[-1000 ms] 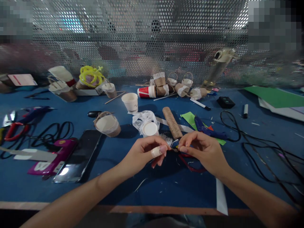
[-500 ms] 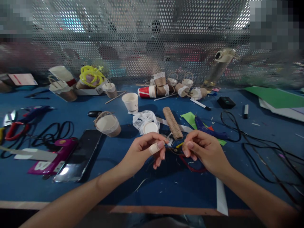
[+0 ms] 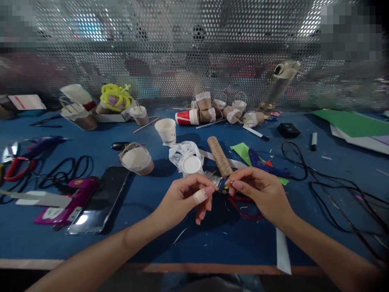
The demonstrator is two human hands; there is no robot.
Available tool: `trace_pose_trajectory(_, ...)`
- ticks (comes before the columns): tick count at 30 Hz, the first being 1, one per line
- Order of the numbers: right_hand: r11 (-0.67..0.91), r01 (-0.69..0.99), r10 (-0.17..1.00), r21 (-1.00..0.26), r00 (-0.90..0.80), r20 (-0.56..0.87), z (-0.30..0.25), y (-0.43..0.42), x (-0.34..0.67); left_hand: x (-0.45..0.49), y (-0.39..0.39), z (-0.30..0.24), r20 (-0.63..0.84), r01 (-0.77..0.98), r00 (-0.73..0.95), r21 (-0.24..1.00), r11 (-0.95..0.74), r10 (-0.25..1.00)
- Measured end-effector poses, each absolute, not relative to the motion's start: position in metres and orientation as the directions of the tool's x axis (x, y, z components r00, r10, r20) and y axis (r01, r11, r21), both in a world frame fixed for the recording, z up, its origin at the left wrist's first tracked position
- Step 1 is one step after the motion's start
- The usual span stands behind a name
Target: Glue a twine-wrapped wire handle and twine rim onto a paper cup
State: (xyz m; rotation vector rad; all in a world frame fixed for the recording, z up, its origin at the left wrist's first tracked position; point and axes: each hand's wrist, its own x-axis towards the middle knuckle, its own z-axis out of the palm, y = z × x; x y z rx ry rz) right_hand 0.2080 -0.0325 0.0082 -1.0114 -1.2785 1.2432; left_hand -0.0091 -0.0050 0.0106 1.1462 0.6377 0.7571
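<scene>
Over the middle of the table, my left hand (image 3: 190, 196) is closed in a pinch of thumb and forefinger, with a bandage (image 3: 199, 196) round the thumb. My right hand (image 3: 259, 192) pinches close beside it, fingertips pointing left. A thin brown strand (image 3: 223, 191), like twine, spans the small gap between the fingertips; its ends are hidden. Just behind the hands lies a roll of brown twine (image 3: 219, 156). Red-handled scissors (image 3: 244, 213) lie partly under my right hand. A small white cup (image 3: 192, 164) stands beyond my left fingers, by crumpled white lace (image 3: 179, 152).
Left are a phone (image 3: 100, 202), a purple glue gun (image 3: 80, 190) and a twine-wrapped cup basket (image 3: 138, 159). A white paper cup (image 3: 166, 130) stands behind. Small baskets (image 3: 205, 107) line the mesh screen (image 3: 170, 69). Right are a blue glue gun (image 3: 264, 165), black cables (image 3: 331, 202) and a tilted bottle (image 3: 276, 89).
My right hand has moved left, bringing its fingertips nearer my left hand. Both hands remain pinched. A yellow bit near the right fingers is now mostly covered.
</scene>
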Motion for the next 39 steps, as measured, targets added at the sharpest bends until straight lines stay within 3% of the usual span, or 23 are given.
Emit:
trace_pose_trajectory(13, 0.114, -0.027, 0.989, -0.993, -0.088, 0.116, 0.008, -0.0371, 0.1993, -0.0051, -0.0121, 0.0105, -0.121, -0.072, 0.597, 0.976, 0.203, 0.793)
trace_pose_trajectory(31, 0.202, 0.089, 0.969, -0.975, -0.16, 0.186, 0.0063, -0.0389, 0.203, -0.006, -0.0124, 0.0102, -0.106, -0.058, 0.595, 0.983, 0.173, 0.797)
trace_pose_trajectory(39, 0.17, 0.042, 0.972, -0.985, -0.171, 0.16, 0.0088, -0.0389, 0.201, -0.008, -0.012, 0.0083, -0.083, -0.028, 0.602, 0.992, 0.125, 0.794)
